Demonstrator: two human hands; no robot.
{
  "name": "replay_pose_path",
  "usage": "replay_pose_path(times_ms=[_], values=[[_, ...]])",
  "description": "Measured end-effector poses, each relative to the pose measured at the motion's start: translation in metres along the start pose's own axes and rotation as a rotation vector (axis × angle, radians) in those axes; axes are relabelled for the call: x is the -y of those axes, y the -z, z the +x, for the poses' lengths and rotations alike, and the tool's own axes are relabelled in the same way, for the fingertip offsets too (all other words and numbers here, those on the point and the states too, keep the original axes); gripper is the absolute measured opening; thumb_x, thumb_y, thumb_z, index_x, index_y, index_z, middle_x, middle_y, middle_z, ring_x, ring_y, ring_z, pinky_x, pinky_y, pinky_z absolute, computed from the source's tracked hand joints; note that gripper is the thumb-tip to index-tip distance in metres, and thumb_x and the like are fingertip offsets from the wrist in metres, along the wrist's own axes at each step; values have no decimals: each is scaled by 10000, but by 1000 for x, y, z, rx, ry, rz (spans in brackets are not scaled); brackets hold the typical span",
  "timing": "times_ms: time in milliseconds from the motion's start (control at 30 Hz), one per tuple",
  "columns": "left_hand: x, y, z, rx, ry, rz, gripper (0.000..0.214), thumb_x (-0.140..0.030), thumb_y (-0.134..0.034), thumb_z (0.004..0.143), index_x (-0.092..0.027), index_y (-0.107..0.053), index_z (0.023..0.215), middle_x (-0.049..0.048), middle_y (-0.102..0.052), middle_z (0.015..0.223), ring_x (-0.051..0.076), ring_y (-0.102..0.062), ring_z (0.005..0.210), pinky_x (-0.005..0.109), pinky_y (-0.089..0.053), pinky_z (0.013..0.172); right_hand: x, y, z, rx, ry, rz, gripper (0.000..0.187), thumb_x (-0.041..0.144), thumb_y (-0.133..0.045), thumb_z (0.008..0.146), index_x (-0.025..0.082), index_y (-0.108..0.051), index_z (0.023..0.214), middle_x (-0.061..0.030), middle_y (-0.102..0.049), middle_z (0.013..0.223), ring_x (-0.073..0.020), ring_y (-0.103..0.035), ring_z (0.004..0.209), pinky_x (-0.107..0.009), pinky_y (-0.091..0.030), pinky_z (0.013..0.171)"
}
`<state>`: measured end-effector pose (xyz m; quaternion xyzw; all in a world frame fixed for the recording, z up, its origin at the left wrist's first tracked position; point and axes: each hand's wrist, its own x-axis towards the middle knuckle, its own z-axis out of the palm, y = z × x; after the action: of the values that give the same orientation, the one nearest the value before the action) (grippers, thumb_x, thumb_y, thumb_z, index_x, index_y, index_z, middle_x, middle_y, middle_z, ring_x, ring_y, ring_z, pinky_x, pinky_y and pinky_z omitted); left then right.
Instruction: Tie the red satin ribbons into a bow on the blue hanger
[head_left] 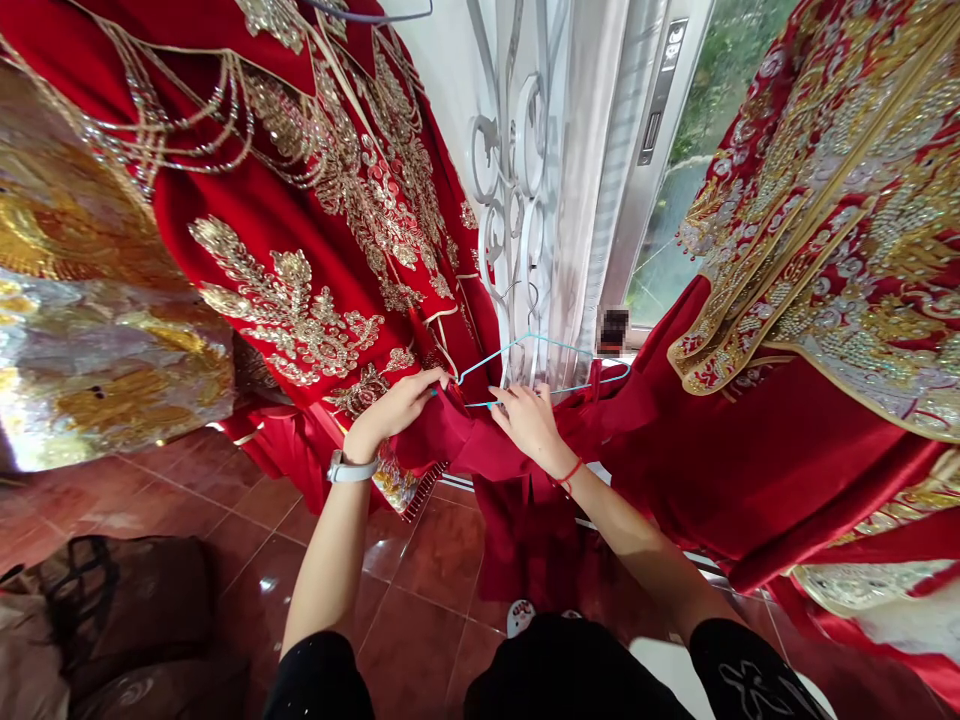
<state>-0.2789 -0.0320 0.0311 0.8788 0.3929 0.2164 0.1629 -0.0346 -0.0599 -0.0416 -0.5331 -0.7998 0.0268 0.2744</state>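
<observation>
The left hand (401,405) pinches the red garment (484,450) by the blue hanger (529,335) — right hand (531,425), half-open, touches it.

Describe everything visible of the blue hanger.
The hanger is pale blue, thin and roughly triangular, perhaps coated wire, with a darker hook on top. It shows before white scrollwork; whether the hook bears on anything is unclear. The left hand is at its left end, the right hand at its lower bar. A dark red garment is partly on it.

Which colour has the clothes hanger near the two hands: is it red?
No, the clothes hanger is light blue, while the garment at the left hand and right hand is dark red.
</observation>
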Motion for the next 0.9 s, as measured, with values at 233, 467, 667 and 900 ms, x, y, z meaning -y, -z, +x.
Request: replay_pose_path(times_ms=[233, 467, 667, 900], values=[[-1, 0, 0, 20, -8, 13, 281, -120, -399, 880, -217, -597, 1054, 81, -702, 1139, 218, -663, 1043, 412, -513, 1004, 13, -16, 42, 235, 77, 213, 407, 337, -567, 1006, 244, -517, 1399, -69, -751, 1128, -237, -714, 991, -288, -450, 765], [-3, 11, 9, 82, -25, -5, 240, -109, -420, 846, -216, -591, 976, 54, -701, 1038, 200, -661, 977, 377, -528, 964, 6, -13, 36, 272, 93, 281, 420, 239, -509, 1005, 281, -519, 1423, -23, -763, 1057, -215, -716, 933, -275, -431, 766], [-3, 15, 18, 115, -57, -40, 230, -99, -426, 833, -219, -591, 940, 57, -704, 1079, 203, -662, 1001, 391, -531, 976, 5, -14, 33, 276, 83, 327, 434, 280, -576, 962, 302, -583, 1395, -27, -760, 1120, -239, -705, 1008, -304, -448, 820], [-6, 13, 14, 116, -51, -36, 244, -96, -426, 847, -210, -605, 968, 60, -705, 1079, 203, -661, 987, 395, -538, 968, 2, -22, 39, 222, 65, 554, 320, 307, -559, 964, 307, -655, 1269, 7, -735, 1136, -194, -667, 917, -288, -445, 797]])
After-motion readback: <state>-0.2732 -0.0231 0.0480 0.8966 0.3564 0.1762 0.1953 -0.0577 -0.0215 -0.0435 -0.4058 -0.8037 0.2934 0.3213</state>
